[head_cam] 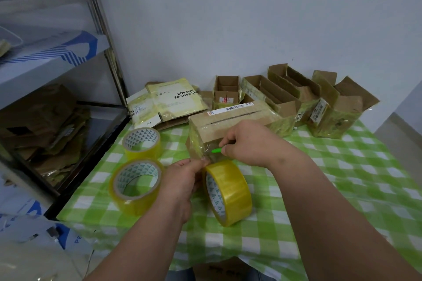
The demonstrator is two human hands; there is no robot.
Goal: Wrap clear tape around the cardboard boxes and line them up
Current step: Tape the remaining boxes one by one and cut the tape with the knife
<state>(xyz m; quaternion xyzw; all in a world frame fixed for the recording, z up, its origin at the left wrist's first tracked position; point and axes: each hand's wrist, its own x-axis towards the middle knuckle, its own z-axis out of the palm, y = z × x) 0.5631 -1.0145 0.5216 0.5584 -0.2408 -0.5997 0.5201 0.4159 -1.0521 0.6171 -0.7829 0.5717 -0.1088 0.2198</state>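
Note:
A long cardboard box [230, 124] with a barcode label lies in the middle of the table, its near end covered in clear tape. My right hand [247, 142] grips a small green cutter [216, 150] against that taped end. My left hand [182, 177] pinches the tape strip where it runs from the box down to a yellowish tape roll [230, 191] standing on edge. Two more tape rolls [134, 185] [142, 143] lie flat to the left.
A green-checked tablecloth [319, 189] covers the table. Several open taped cardboard boxes [296, 100] line the back right by the wall. Flattened boxes [169, 102] lie at the back left. A metal shelf [45, 88] with cardboard scraps stands to the left.

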